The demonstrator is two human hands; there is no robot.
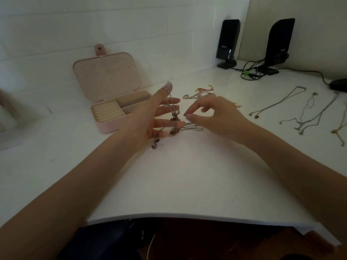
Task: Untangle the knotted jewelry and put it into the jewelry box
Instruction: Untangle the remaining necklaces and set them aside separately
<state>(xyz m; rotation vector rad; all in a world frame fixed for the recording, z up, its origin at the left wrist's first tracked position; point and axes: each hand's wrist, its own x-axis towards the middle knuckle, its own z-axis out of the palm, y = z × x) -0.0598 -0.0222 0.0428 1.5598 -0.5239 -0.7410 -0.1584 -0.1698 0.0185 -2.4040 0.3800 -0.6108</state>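
Note:
A knotted chain [173, 117] hangs from the raised thumb of my left hand [150, 117] and drapes over its spread, straight fingers, trailing onto the white desk. My right hand [212, 113] hovers just right of the knot, its thumb and forefinger brought together at a thin strand near the tangle. The pink jewelry box [109, 94] stands open behind my left hand, lid upright, with ring rolls and compartments showing. More tangled links [191, 127] lie on the desk under my right hand.
A bracelet with red thread [199, 92] lies behind my hands. Several untangled necklaces [308, 113] are laid out at the right. Two black speakers [228, 42] with cables and a mouse [339, 84] stand at the back right. The desk's front edge [169, 218] is near.

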